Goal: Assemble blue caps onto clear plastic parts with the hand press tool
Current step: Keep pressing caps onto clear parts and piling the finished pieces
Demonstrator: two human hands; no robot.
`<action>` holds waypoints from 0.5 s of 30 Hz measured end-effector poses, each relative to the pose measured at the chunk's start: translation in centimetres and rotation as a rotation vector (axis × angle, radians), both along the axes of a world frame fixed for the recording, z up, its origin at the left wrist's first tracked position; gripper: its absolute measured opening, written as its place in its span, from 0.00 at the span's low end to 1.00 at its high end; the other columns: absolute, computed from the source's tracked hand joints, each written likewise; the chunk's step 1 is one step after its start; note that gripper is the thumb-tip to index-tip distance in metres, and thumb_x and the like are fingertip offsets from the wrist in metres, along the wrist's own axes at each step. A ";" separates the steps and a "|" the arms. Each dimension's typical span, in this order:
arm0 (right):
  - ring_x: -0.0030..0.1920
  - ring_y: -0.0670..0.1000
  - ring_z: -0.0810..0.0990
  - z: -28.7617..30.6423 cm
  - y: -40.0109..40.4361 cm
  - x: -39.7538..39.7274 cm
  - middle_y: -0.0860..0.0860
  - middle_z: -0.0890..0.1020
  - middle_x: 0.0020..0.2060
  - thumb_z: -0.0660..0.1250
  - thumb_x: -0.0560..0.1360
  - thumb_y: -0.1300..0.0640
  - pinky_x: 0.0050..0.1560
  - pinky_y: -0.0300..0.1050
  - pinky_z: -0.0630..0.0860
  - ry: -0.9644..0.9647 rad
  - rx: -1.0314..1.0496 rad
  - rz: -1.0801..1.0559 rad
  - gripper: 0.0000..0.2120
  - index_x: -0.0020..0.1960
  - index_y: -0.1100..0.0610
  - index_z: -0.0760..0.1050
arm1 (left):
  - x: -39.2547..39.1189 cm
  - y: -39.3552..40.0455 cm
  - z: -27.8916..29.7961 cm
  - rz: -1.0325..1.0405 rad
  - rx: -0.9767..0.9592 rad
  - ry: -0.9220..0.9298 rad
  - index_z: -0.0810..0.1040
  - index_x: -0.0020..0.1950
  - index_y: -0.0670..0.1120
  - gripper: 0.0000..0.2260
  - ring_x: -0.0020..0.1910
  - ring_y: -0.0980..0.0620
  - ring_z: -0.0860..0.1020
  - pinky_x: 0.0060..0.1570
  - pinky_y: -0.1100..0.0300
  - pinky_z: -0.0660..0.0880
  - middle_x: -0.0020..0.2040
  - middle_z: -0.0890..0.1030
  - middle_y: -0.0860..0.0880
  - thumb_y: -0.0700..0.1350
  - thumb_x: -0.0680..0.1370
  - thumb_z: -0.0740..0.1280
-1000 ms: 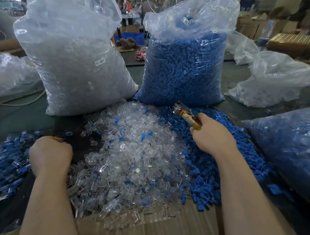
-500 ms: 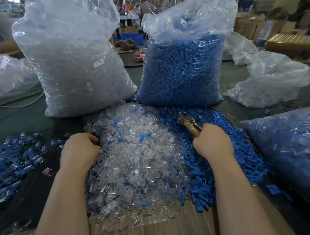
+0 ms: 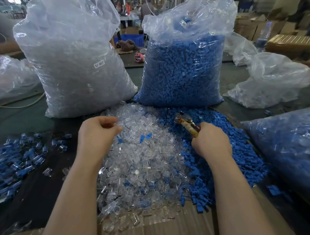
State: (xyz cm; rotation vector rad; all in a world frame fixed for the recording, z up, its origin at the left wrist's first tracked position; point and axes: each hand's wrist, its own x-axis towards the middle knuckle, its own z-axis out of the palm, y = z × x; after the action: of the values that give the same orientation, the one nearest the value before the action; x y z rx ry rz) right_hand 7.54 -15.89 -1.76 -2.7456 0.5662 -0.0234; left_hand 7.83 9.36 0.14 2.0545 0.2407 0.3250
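Seen from a head camera looking down, two bare forearms reach over a heap of small plastic parts on a worktable; the left hand (image 3: pixel 97 136) hovers over the heap of clear parts (image 3: pixel 143 159), its fingers curled and its fingertips drawn together around a clear piece, though the piece is hard to make out against the heap; the right hand (image 3: pixel 210 143) grips the handles of a hand press tool (image 3: pixel 186 124), whose metal tip points up and to the left over the border between the clear heap and the heap of blue caps (image 3: pixel 242 148) on its right; behind the heaps stand two tall plastic bags side by side, the left bag of clear parts (image 3: pixel 76 67) bearing a small white label, the right bag of blue caps (image 3: pixel 182 71) open at the top; to the far left lies a scatter of assembled pieces (image 3: pixel 14 160), clear with blue caps, on the dark table (image 3: pixel 38 195); a sheet of cardboard (image 3: pixel 156 230) lies under the near edge of the heaps.
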 end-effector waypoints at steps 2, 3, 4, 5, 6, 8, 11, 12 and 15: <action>0.32 0.51 0.70 0.0 0.1 0.1 0.51 0.72 0.35 0.66 0.75 0.58 0.30 0.45 0.64 0.006 0.010 -0.001 0.05 0.47 0.55 0.70 | -0.1 -1.0 0.2 -0.051 -0.043 -0.017 0.84 0.51 0.52 0.08 0.43 0.59 0.81 0.49 0.60 0.76 0.41 0.83 0.56 0.44 0.73 0.75; 0.32 0.51 0.70 -0.1 0.1 0.1 0.52 0.73 0.35 0.67 0.75 0.58 0.29 0.44 0.63 0.001 0.013 -0.001 0.05 0.45 0.55 0.70 | -0.1 -1.5 0.4 -0.070 -0.064 -0.024 0.84 0.50 0.53 0.07 0.41 0.61 0.81 0.47 0.62 0.76 0.40 0.83 0.57 0.45 0.74 0.74; 0.32 0.51 0.71 -0.2 0.2 0.1 0.52 0.73 0.35 0.67 0.75 0.58 0.28 0.44 0.63 -0.010 0.015 -0.002 0.06 0.42 0.56 0.69 | -0.2 -1.9 0.5 -0.087 -0.093 -0.029 0.84 0.48 0.55 0.05 0.39 0.62 0.81 0.44 0.64 0.76 0.39 0.84 0.57 0.45 0.74 0.74; 0.32 0.52 0.71 -0.2 0.1 0.1 0.52 0.73 0.35 0.67 0.75 0.58 0.28 0.43 0.62 -0.028 0.017 -0.005 0.09 0.40 0.55 0.68 | -0.3 -2.3 0.6 -0.100 -0.125 -0.030 0.83 0.45 0.57 0.05 0.38 0.63 0.81 0.43 0.65 0.75 0.38 0.84 0.57 0.46 0.74 0.74; 0.32 0.51 0.71 -0.3 0.1 0.1 0.52 0.73 0.34 0.67 0.75 0.58 0.27 0.43 0.62 -0.050 0.023 -0.012 0.11 0.39 0.54 0.66 | -0.4 -2.7 0.7 -0.108 -0.157 -0.029 0.83 0.44 0.57 0.05 0.38 0.64 0.81 0.42 0.66 0.74 0.39 0.84 0.58 0.47 0.73 0.74; 0.32 0.51 0.70 -0.3 0.0 0.2 0.51 0.73 0.35 0.67 0.75 0.56 0.27 0.43 0.61 -0.110 0.055 -0.022 0.10 0.39 0.53 0.66 | -0.5 -3.4 0.8 -0.110 -0.206 -0.018 0.83 0.44 0.55 0.03 0.41 0.62 0.80 0.43 0.65 0.73 0.41 0.84 0.56 0.47 0.73 0.75; 0.35 0.52 0.73 -0.2 0.2 0.6 0.51 0.76 0.36 0.67 0.76 0.53 0.31 0.44 0.65 -0.209 0.171 0.010 0.06 0.45 0.54 0.72 | -0.6 -4.5 1.0 -0.138 -0.322 0.002 0.84 0.48 0.50 0.05 0.44 0.55 0.83 0.47 0.61 0.78 0.43 0.85 0.52 0.45 0.74 0.74; 0.36 0.52 0.74 0.0 0.4 0.6 0.51 0.77 0.36 0.67 0.76 0.52 0.32 0.45 0.67 -0.246 0.240 0.025 0.06 0.44 0.53 0.73 | -0.7 -4.9 1.1 -0.154 -0.373 0.005 0.84 0.50 0.48 0.06 0.44 0.55 0.84 0.46 0.62 0.80 0.42 0.86 0.51 0.44 0.74 0.74; 0.37 0.53 0.77 0.4 0.9 0.5 0.50 0.78 0.35 0.68 0.76 0.52 0.36 0.48 0.73 -0.365 0.456 0.071 0.06 0.42 0.50 0.75 | -1.0 -6.0 1.1 -0.165 -0.439 -0.009 0.84 0.47 0.47 0.04 0.38 0.58 0.83 0.41 0.67 0.80 0.38 0.86 0.51 0.45 0.74 0.75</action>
State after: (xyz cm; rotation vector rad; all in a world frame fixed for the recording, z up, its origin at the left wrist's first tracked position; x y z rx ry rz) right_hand 8.04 -15.03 -1.36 -2.2408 0.3220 -0.3292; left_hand 6.79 3.37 1.21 1.6263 0.1215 0.1615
